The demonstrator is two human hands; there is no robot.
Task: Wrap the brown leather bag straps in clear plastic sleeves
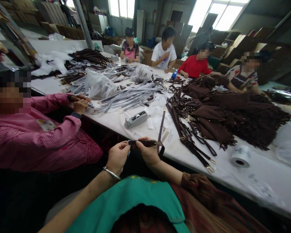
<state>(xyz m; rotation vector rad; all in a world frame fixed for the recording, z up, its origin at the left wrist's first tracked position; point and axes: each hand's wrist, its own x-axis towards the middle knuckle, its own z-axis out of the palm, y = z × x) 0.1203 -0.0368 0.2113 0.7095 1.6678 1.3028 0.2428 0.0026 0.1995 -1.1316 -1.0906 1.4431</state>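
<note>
A dark brown strap point(162, 127) with a metal buckle is stretched between my two hands, just off the table's near edge. My left hand point(118, 157) pinches its left end, where a small pale bit shows under the fingers. Near the buckle, my right hand point(149, 153) has thumb and fingers closed on the strap. The strap's loose part loops past the right hand and lies up onto the white table point(116, 124). Beyond my hands stands a grey tape dispenser point(136, 119).
Brown straps with metal clasps point(181, 129) and brown fringed bags point(220, 113) pile up at the right. Wrapped straps point(133, 94) and a plastic bag point(99, 84) lie ahead. A white roll point(241, 156) stands at right. A co-worker in pink point(48, 129) sits close left; several people sit opposite.
</note>
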